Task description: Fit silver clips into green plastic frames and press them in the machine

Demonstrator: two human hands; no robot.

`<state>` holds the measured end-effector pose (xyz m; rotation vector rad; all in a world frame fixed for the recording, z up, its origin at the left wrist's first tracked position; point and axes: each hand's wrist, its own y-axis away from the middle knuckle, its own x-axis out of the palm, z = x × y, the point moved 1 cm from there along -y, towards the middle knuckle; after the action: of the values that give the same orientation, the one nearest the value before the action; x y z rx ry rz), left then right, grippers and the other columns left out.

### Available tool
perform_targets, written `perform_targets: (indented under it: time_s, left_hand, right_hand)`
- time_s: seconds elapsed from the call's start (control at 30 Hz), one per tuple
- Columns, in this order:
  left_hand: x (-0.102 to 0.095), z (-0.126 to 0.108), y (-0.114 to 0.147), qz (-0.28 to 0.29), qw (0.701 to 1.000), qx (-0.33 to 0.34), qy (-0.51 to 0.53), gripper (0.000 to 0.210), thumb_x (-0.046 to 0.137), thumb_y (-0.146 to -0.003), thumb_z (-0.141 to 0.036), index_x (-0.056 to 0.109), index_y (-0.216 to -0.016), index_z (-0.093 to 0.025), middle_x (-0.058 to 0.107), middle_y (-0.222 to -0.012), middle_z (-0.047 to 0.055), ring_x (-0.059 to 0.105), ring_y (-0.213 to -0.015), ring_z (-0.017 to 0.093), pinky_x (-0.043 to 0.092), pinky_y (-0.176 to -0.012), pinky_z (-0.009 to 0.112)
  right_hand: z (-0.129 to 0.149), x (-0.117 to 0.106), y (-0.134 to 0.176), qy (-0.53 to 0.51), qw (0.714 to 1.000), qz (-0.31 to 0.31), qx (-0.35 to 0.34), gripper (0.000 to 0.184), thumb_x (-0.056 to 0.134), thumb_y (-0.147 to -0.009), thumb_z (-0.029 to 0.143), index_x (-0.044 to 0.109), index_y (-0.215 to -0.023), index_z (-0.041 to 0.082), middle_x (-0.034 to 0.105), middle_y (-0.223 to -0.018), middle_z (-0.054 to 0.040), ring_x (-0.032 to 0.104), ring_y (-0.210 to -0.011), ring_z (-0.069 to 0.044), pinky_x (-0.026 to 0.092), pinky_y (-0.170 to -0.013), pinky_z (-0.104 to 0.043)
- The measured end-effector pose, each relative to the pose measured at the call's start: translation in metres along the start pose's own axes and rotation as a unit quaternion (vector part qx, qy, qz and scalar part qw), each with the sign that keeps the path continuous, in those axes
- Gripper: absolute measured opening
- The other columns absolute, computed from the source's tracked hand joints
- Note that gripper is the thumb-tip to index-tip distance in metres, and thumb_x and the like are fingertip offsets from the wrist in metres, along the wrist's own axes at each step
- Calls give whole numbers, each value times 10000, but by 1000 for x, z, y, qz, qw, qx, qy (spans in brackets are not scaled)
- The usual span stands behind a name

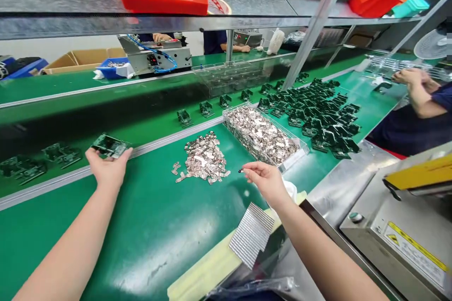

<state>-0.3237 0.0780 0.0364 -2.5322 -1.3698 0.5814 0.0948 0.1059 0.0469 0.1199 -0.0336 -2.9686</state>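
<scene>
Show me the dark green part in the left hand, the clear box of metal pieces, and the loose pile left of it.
Dark green part [108, 144]: head view, middle of its body.
Clear box [295, 157]: head view, near end wall.
Loose pile [205, 159]: head view, its middle.

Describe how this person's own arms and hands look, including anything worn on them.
The left hand and right hand are bare, without gloves; no watch or bracelet shows at either wrist. The left forearm and right forearm narrow toward the wrists and show no sleeve within the picture. No cables or markings can be made out on them.
</scene>
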Motion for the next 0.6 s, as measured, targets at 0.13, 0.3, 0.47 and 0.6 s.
perform_targets:
  time_s: [0.13,0.3,0.47,0.6]
  left_hand:
    - [34,-28,106,131,985,-58,96,673,887,-534,-415,400,-955,-216,631,-907,-20,690,-747,146,608,-689,297]
    - [65,-89,236,400,841,-205,302,551,843,-654,-292,448,-1033,-233,677,-947,9,718,-778,167,623,-753,341]
    - [79,-116,285,495,777,-155,356,539,767,-749,-177,469,-1192,-252,653,-1002,10,674,-868,111,568,-798,230]
    - [83,-113,292,505,785,-104,343,465,730,-782,-158,504,-1177,-257,633,-986,4,640,-844,91,540,-753,187]
  right_hand:
    - [6,-9,40,-81,996,-41,-3,278,818,-631,422,716,-751,193,646,-619,-18,558,-560,-145,485,-528,-272]
    - [6,-26,90,-118,989,-86,-28,275,829,-682,315,662,-869,203,660,-722,-3,590,-637,-136,473,-587,-247]
    - [3,-35,123,-92,989,-113,-17,300,783,-727,277,568,-924,206,661,-709,9,576,-618,-133,457,-590,-250]
    - [-7,-29,129,-43,990,-131,-26,271,717,-743,250,534,-939,210,672,-722,3,563,-625,-146,436,-606,-273]
